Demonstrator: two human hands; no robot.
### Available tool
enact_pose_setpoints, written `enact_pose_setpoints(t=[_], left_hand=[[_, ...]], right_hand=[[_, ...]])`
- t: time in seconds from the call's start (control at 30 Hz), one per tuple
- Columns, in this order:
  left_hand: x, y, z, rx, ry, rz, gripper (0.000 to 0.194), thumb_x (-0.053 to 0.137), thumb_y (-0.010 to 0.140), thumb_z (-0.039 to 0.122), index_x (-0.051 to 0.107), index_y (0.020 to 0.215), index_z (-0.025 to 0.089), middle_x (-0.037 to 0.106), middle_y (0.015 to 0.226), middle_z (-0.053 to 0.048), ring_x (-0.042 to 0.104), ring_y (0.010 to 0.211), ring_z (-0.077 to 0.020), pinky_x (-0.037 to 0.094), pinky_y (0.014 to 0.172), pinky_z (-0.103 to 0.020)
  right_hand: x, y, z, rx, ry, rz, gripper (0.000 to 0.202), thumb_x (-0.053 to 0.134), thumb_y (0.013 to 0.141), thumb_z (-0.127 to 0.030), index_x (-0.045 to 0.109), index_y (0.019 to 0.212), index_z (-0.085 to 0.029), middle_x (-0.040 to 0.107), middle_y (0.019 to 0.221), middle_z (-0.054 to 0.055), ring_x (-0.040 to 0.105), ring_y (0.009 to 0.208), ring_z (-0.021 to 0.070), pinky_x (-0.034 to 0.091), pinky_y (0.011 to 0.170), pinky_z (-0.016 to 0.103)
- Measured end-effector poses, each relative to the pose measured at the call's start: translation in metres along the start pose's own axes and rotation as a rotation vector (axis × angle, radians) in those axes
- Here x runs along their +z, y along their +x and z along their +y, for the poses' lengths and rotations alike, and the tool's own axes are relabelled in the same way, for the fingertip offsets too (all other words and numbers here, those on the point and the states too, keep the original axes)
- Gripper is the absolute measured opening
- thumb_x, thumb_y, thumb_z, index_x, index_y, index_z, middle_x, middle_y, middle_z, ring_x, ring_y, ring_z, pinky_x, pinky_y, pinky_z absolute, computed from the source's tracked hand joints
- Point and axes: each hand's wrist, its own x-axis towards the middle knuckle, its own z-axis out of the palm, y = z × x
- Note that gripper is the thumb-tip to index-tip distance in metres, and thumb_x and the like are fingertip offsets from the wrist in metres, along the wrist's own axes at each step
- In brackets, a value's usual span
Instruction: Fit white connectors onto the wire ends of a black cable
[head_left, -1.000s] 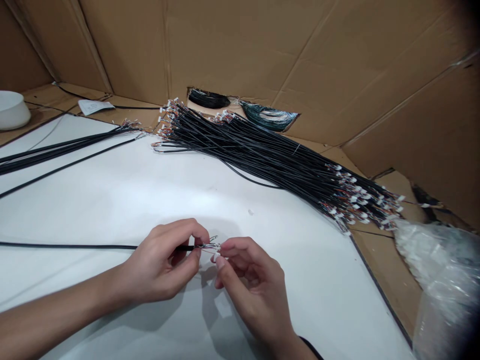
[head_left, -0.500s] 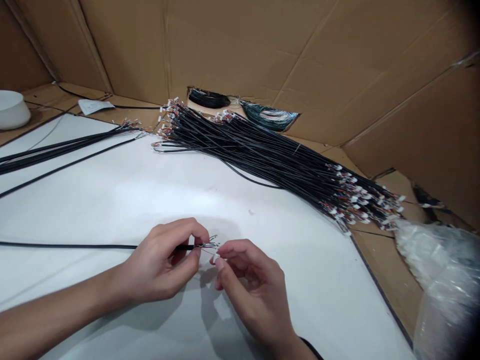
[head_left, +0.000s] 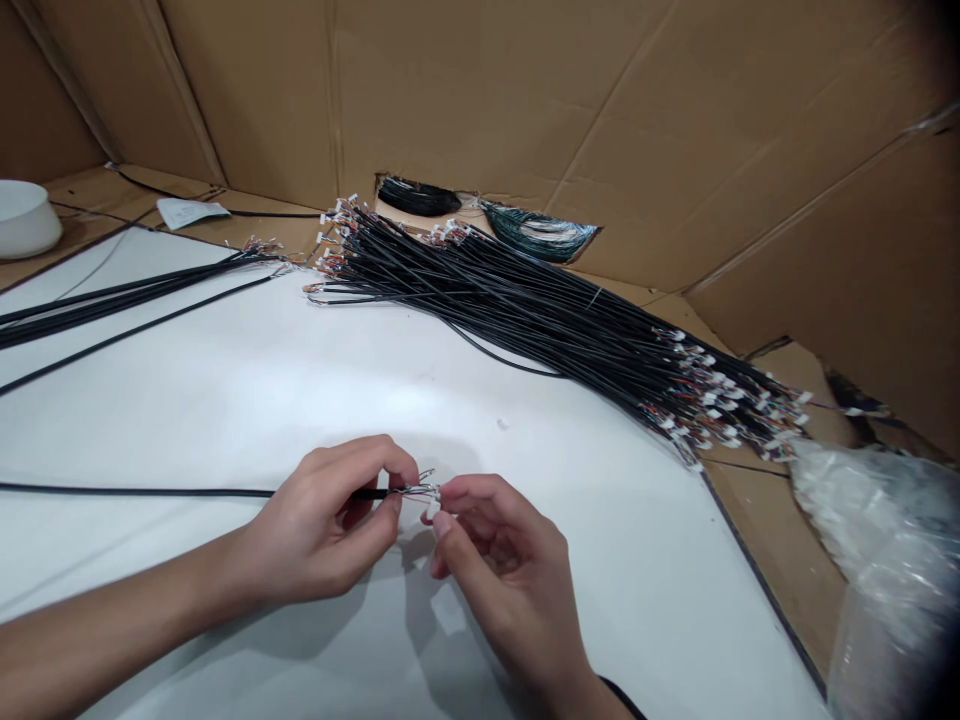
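Note:
My left hand (head_left: 334,520) pinches a black cable (head_left: 187,491) close to its stripped end, and the rest of the cable runs off to the left edge. Thin coloured wires (head_left: 417,489) fan out of the sheath, past the fingertips. On the right, my right hand (head_left: 502,570) holds a small white connector (head_left: 433,509) at the tips of thumb and forefinger. The connector sits right by the wire ends; whether each wire is inside it is too small to tell. Both hands are just above the white tabletop (head_left: 637,560).
A large bundle of black cables (head_left: 495,290) with white connectors lies across the back. More cables (head_left: 135,290) lie at the left. A white bowl (head_left: 28,222) stands far left, a paper slip (head_left: 191,212) beside it. Plastic bags (head_left: 885,540) lie at right; cardboard walls (head_left: 487,90) enclose the table.
My right thumb and forefinger have shifted slightly, and more of the white connector now shows beside the wire ends. My left hand and the cable have stayed in place.

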Motion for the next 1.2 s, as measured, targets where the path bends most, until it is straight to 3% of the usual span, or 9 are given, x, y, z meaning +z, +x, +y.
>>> enact_pose_setpoints(t=[0.4,0.6,0.83,0.97,1.2], left_hand=[[0.001,0.001,0.0,-0.009,-0.003,0.009,0.019,0.048,0.083,0.003,0.05,0.089,0.021,0.044,0.065,0.007,0.036,0.049,-0.0044,0.029,0.043,-0.014],[0.001,0.0,-0.001,-0.007,-0.003,0.017,0.019,0.048,0.083,0.004,0.051,0.09,0.021,0.044,0.065,0.007,0.037,0.049,-0.0044,0.029,0.043,-0.014],[0.001,0.0,-0.001,-0.005,-0.011,0.01,0.019,0.048,0.083,0.004,0.05,0.09,0.022,0.045,0.066,0.007,0.036,0.049,-0.0044,0.029,0.042,-0.014],[0.001,0.001,-0.001,0.002,0.0,0.02,0.02,0.048,0.083,0.002,0.051,0.09,0.021,0.044,0.066,0.007,0.036,0.049,-0.0045,0.029,0.043,-0.014],[0.001,0.001,-0.002,0.048,-0.002,0.005,0.018,0.047,0.084,0.002,0.053,0.088,0.019,0.052,0.074,0.003,0.039,0.055,-0.0059,0.032,0.048,-0.017]], right_hand=[[-0.001,0.0,-0.002,-0.105,-0.149,0.013,0.004,0.057,0.086,-0.02,0.061,0.088,-0.019,0.062,0.066,-0.001,0.058,0.051,0.01,0.048,0.048,0.02],[-0.001,0.001,-0.002,-0.031,-0.119,0.012,0.008,0.059,0.086,-0.024,0.061,0.082,-0.017,0.06,0.061,-0.001,0.057,0.048,0.0094,0.048,0.047,0.019],[0.0,0.005,-0.002,0.18,0.076,0.021,0.014,0.062,0.085,-0.029,0.063,0.078,-0.017,0.065,0.065,0.0,0.057,0.047,0.0071,0.05,0.047,0.017],[0.0,0.006,-0.001,0.196,0.124,0.016,0.017,0.064,0.083,-0.031,0.063,0.074,-0.017,0.064,0.06,-0.001,0.056,0.044,0.0071,0.047,0.044,0.016],[0.004,0.003,-0.013,0.155,-0.008,0.055,0.011,0.067,0.079,-0.024,0.064,0.072,-0.017,0.058,0.054,-0.003,0.056,0.046,0.0081,0.046,0.047,0.017]])
